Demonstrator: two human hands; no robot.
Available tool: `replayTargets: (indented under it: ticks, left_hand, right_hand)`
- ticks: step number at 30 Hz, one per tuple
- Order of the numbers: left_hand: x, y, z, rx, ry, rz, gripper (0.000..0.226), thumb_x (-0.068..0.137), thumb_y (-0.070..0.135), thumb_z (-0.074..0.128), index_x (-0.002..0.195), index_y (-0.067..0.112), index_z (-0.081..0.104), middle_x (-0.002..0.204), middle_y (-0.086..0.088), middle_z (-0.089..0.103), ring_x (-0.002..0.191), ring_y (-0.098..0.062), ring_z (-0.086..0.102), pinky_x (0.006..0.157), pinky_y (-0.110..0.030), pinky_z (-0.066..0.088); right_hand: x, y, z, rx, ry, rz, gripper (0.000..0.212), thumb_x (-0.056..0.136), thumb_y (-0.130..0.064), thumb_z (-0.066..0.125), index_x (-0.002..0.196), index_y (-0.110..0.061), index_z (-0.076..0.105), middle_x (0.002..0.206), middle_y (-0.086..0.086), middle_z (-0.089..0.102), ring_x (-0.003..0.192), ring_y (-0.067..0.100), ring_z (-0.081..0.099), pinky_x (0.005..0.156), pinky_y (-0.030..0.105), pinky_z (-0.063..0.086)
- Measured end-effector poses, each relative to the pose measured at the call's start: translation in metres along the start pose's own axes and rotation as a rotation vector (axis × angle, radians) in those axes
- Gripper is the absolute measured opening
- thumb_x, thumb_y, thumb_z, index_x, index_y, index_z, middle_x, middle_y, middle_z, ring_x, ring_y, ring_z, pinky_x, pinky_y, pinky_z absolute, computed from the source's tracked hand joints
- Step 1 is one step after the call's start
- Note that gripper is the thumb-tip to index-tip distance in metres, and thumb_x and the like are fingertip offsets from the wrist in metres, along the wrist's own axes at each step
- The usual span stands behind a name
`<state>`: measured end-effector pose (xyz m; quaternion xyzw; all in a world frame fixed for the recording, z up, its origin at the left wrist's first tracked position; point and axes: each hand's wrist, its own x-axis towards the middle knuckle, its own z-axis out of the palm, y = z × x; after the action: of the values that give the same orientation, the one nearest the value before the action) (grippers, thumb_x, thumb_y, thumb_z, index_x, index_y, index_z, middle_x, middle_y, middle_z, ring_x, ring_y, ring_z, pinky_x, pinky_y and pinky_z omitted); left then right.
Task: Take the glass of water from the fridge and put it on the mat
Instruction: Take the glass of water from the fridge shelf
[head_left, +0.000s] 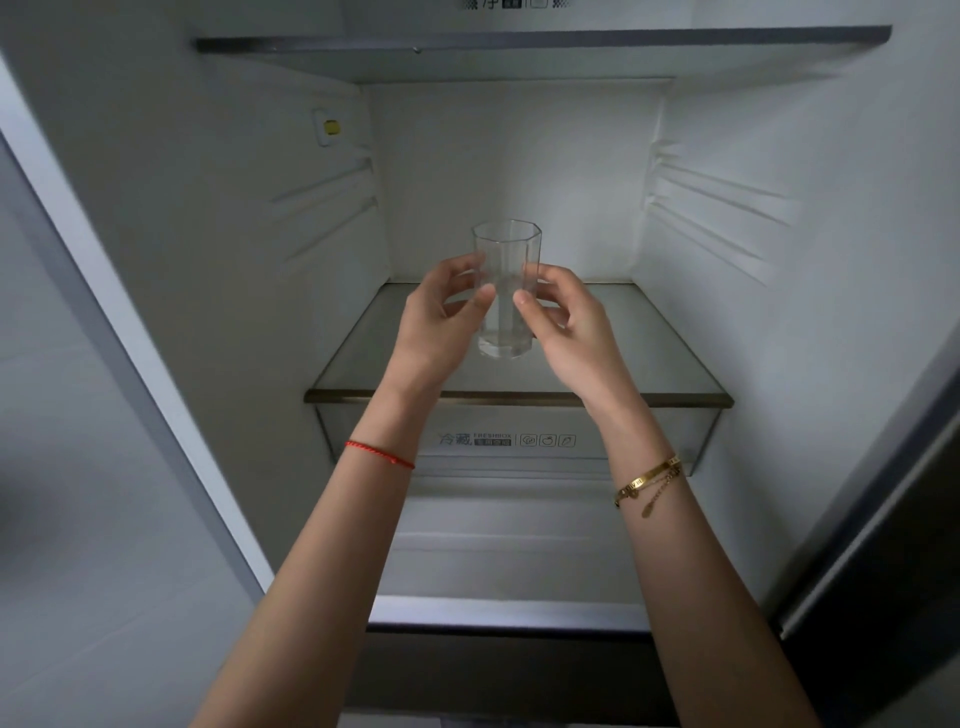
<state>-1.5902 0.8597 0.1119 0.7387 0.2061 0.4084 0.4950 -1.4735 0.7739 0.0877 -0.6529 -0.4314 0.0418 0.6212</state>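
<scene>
Glass of water (506, 291) upright on glass shelf (649, 338) inside fridge, between both hands. Left hand (441, 317) fingers curled around left side, right hand (563, 322) fingers around right side, thumbs at front.

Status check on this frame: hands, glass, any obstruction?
Left hand and right hand both on the glass, fingers around its sides. Glass upright on the fridge shelf, lift not clear. Nothing else on the shelf.

Glass (506, 291) upright on fridge shelf (649, 364), between both hands (506, 322).
</scene>
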Motion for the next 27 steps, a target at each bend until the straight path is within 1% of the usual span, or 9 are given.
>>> replayTargets:
  ticks: [3,8,12,14,17,19,23,25,27]
  left_hand:
    - [-0.009,0.001,-0.004,-0.009,0.009,0.004,0.038,0.101,0.012,0.058,0.138,0.009,0.056,0.134,-0.011,0.063,0.128,-0.023,0.060,0.103,-0.035,0.054]
    - [-0.027,0.000,-0.010,-0.064,0.009,0.002,0.034,0.100,0.011,0.060,0.134,0.010,0.059,0.126,-0.001,0.065,0.125,-0.019,0.063,0.091,-0.022,0.054]
    - [-0.042,0.001,-0.016,-0.086,0.017,0.014,0.034,0.098,0.011,0.062,0.133,0.011,0.061,0.125,-0.003,0.067,0.115,-0.013,0.065,0.086,-0.020,0.053]
    - [-0.052,0.002,-0.020,-0.085,0.024,0.025,0.037,0.098,0.011,0.063,0.135,0.010,0.060,0.129,-0.008,0.067,0.110,-0.011,0.066,0.092,-0.026,0.056]
    - [-0.069,0.005,-0.026,-0.083,0.020,0.032,0.037,0.097,0.010,0.064,0.134,0.008,0.060,0.130,-0.010,0.068,0.120,-0.021,0.066,0.104,-0.042,0.054]
    - [-0.079,0.006,-0.029,-0.092,0.016,0.036,0.036,0.097,0.009,0.064,0.133,0.008,0.061,0.129,-0.011,0.068,0.122,-0.021,0.065,0.105,-0.044,0.053]
    - [-0.100,0.006,-0.034,-0.076,0.005,0.032,0.037,0.096,0.012,0.065,0.133,0.012,0.061,0.128,-0.005,0.068,0.098,0.006,0.068,0.092,-0.027,0.056]
    - [-0.111,0.006,-0.035,-0.076,0.013,0.016,0.035,0.096,0.013,0.066,0.131,0.015,0.063,0.127,-0.001,0.069,0.105,0.001,0.068,0.096,-0.030,0.056]
    - [-0.122,0.007,-0.035,-0.076,0.026,0.005,0.032,0.096,0.014,0.066,0.127,0.019,0.064,0.123,0.003,0.070,0.114,-0.015,0.068,0.104,-0.037,0.054]
  right_hand:
    - [-0.010,-0.004,0.002,0.001,0.002,-0.005,0.035,0.098,-0.028,0.063,0.132,-0.021,0.058,0.126,-0.003,0.065,0.122,0.019,0.063,0.106,0.047,0.053]
    - [-0.027,-0.010,0.006,0.015,0.012,-0.011,0.035,0.098,-0.025,0.063,0.132,-0.018,0.058,0.131,0.002,0.067,0.124,0.020,0.063,0.107,0.049,0.051]
    - [-0.044,-0.017,0.008,0.037,0.025,-0.018,0.032,0.099,-0.022,0.063,0.130,-0.020,0.059,0.131,0.001,0.068,0.121,0.019,0.065,0.106,0.049,0.052]
    - [-0.055,-0.020,0.009,0.042,0.028,-0.018,0.031,0.099,-0.022,0.062,0.130,-0.020,0.060,0.130,0.000,0.068,0.118,0.019,0.066,0.106,0.047,0.053]
    - [-0.071,-0.024,0.011,0.058,0.039,-0.027,0.030,0.099,-0.018,0.062,0.129,-0.018,0.060,0.128,-0.001,0.068,0.118,0.020,0.066,0.107,0.046,0.052]
    - [-0.082,-0.027,0.012,0.058,0.037,-0.036,0.029,0.099,-0.016,0.062,0.128,-0.019,0.059,0.127,-0.001,0.068,0.120,0.020,0.066,0.107,0.045,0.051]
    - [-0.104,-0.029,0.011,0.078,0.019,-0.020,0.029,0.099,-0.017,0.062,0.128,-0.020,0.059,0.125,-0.003,0.069,0.113,0.021,0.069,0.102,0.039,0.055]
    - [-0.114,-0.030,0.010,0.083,0.010,-0.014,0.030,0.099,-0.018,0.062,0.128,-0.021,0.059,0.126,-0.001,0.070,0.112,0.021,0.070,0.102,0.037,0.055]
    - [-0.123,-0.031,0.009,0.079,-0.006,-0.014,0.031,0.099,-0.018,0.062,0.130,-0.018,0.059,0.129,0.001,0.069,0.114,0.020,0.069,0.104,0.038,0.054]
